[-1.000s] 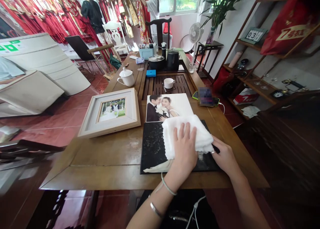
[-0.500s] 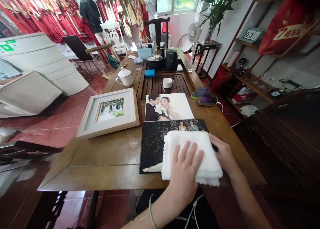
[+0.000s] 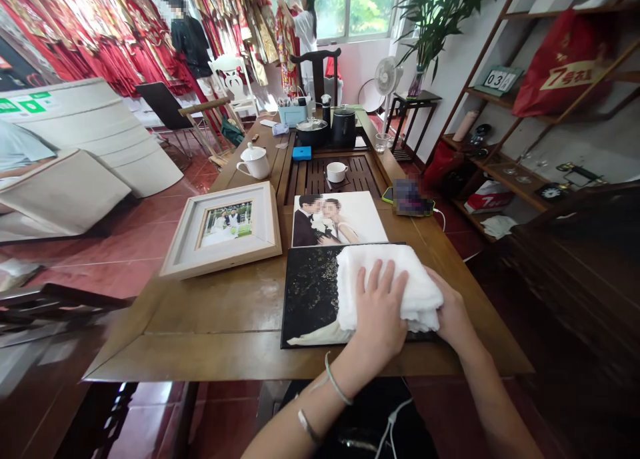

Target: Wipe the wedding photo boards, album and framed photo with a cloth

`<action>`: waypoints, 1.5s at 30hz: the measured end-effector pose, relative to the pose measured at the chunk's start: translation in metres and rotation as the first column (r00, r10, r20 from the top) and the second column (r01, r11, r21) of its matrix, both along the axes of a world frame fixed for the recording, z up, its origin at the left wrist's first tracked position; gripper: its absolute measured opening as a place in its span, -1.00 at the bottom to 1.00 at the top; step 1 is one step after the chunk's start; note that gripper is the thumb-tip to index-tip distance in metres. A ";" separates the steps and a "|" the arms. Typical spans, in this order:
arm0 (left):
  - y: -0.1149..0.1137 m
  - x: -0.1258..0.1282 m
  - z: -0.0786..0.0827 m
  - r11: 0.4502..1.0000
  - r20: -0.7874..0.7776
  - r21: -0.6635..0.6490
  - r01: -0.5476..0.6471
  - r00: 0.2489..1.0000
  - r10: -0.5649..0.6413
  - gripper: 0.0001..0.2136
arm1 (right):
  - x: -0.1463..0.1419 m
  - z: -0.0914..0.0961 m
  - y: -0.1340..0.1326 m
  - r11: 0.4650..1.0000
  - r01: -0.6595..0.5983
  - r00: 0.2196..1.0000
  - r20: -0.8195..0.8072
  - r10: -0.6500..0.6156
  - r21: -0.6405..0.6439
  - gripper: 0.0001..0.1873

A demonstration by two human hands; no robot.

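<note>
A folded white towel [image 3: 373, 262] lies over the right part of a dark photo panel [image 3: 313, 292] near the table's front edge. My left hand [image 3: 383, 305] rests flat on the towel, fingers stretched and slightly apart. At the panel's right side, my right hand [image 3: 455, 315] curls around the edge; its fingertips are partly hidden behind the towel. Most of the couple printed on the dark panel is covered. Touching its far edge is a pale couple photo [image 3: 360, 219]. To the left, a wood-framed picture [image 3: 227, 225] lies tilted on the table.
A white lidded cup [image 3: 253, 161] and a small white cup [image 3: 337, 172] stand farther back, near a blue box [image 3: 301, 153] and dark pots [image 3: 344, 127]. A phone [image 3: 413, 204] with a cable lies at the right edge. Shelves [image 3: 500, 159] stand right; two people are near hanging garments.
The towel and my left hand have moved up and to the right across the dark panel, covering the printed couple. My right hand stays at the panel's right side. The view has shifted slightly.
</note>
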State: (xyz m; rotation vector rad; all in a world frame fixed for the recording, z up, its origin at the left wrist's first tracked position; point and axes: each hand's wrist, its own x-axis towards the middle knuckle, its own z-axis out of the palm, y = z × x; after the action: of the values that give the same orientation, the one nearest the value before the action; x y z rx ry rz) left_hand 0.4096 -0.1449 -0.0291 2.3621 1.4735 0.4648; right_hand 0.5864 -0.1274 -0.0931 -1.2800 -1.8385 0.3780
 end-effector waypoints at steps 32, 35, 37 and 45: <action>-0.047 -0.079 0.017 0.986 -0.011 -0.153 -0.066 0.998 0.066 -0.07 | -0.008 0.008 0.001 0.999 0.009 0.997 0.071 -0.006 -0.046 -0.67; -0.031 -0.093 0.021 0.986 0.000 -0.160 -0.053 0.999 0.054 -0.09 | -0.010 0.010 0.000 0.999 0.001 0.998 0.059 0.002 -0.046 -0.66; -0.015 -0.101 0.022 0.986 0.003 -0.158 -0.045 0.999 0.047 -0.11 | -0.010 0.010 0.000 0.999 0.004 0.999 0.052 -0.002 -0.036 -0.67; 0.053 -0.120 0.023 0.992 -0.023 -0.084 -0.095 0.995 0.093 -0.22 | -0.009 0.008 0.001 0.999 -0.006 0.998 0.058 0.008 -0.038 -0.67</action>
State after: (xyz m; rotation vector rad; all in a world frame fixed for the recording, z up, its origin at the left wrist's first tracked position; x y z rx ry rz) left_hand 0.2894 -0.0922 -0.0065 2.2453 1.5864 0.3961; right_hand 0.5772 -0.1266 -0.0853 -1.3226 -1.8932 0.3845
